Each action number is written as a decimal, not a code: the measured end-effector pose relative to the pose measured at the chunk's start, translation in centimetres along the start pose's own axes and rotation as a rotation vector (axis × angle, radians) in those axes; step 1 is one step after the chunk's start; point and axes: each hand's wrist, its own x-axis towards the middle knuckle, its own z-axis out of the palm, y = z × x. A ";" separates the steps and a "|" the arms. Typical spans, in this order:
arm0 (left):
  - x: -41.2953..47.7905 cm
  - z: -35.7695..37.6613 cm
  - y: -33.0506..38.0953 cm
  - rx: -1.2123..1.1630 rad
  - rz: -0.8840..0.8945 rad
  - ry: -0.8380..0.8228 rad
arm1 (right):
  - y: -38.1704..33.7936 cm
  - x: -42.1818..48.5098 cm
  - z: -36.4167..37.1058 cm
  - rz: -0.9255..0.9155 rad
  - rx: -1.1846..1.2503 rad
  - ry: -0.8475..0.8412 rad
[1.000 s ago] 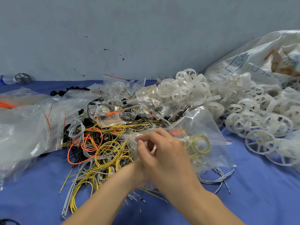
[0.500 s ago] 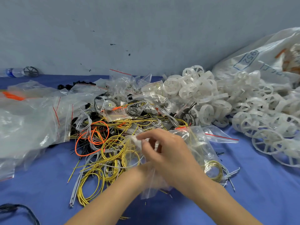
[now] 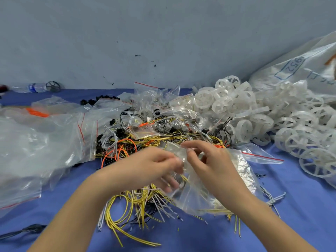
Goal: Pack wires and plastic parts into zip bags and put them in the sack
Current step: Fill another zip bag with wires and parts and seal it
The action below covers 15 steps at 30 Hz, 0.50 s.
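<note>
A clear zip bag [image 3: 203, 195] with yellow wires inside lies in front of me over a heap of yellow, grey and orange wires [image 3: 138, 195]. My right hand [image 3: 212, 166] pinches the bag's top edge between thumb and fingers. My left hand [image 3: 147, 170] is blurred and pinches the same edge just to the left, its fingers curled over the wires. White plastic wheel parts [image 3: 243, 113] are piled at the right. The white sack [image 3: 298, 70] with blue print leans against the wall at the far right.
Large clear bags [image 3: 36, 142] with red zip lines cover the left of the blue table. Small filled zip bags [image 3: 152, 95] lie at the back centre, an empty one [image 3: 261, 155] to the right. A water bottle [image 3: 34, 87] lies far left by the wall.
My left hand has come out from behind the right one and now sits apart on the left of the bag's edge. The bag has dropped lower over the wires. The view has shifted left.
</note>
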 end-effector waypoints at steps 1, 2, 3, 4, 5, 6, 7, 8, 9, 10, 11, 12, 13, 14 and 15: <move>-0.6 -1.0 -0.4 -0.032 0.020 0.094 | 0.0 -0.1 0.2 0.000 0.006 -0.018; -1.3 -2.1 -0.8 -0.052 0.041 0.219 | 0.0 -0.2 0.3 0.000 0.012 -0.042; -1.9 -3.3 -1.4 -0.065 0.044 0.355 | -0.1 -0.3 0.4 -0.006 0.009 -0.067; -2.5 -4.5 -2.3 -0.056 0.024 0.493 | -0.1 -0.4 0.5 -0.019 -0.008 -0.088; -3.0 -5.5 -3.2 0.009 -0.015 0.621 | 0.0 -0.5 0.6 -0.034 -0.041 -0.104; -3.4 -6.4 -4.3 0.169 -0.061 0.736 | 0.0 -0.6 0.7 -0.044 -0.085 -0.118; -3.6 -7.1 -5.3 0.395 -0.117 0.809 | 0.2 -0.7 0.8 -0.046 -0.129 -0.131; -3.8 -7.4 -6.1 0.592 -0.160 0.843 | 0.3 -0.8 0.9 -0.045 -0.163 -0.141; -3.7 -7.4 -6.6 0.705 -0.175 0.852 | 0.5 -0.9 1.0 -0.043 -0.186 -0.148; -3.6 -7.2 -6.9 0.722 -0.168 0.826 | 0.8 -0.9 1.1 -0.040 -0.211 -0.153; -3.4 -6.8 -7.0 0.678 -0.146 0.776 | 1.0 -0.9 1.1 -0.034 -0.244 -0.163; -3.2 -6.4 -7.1 0.651 -0.123 0.727 | 1.2 -0.9 1.2 -0.027 -0.290 -0.181; -2.9 -5.9 -7.0 0.660 -0.104 0.678 | 1.4 -0.9 1.3 -0.019 -0.348 -0.208; -2.6 -5.6 -7.0 0.686 -0.087 0.634 | 1.7 -0.9 1.3 -0.011 -0.410 -0.242; -2.4 -5.4 -7.1 0.715 -0.074 0.598 | 2.0 -1.0 1.3 -0.003 -0.465 -0.276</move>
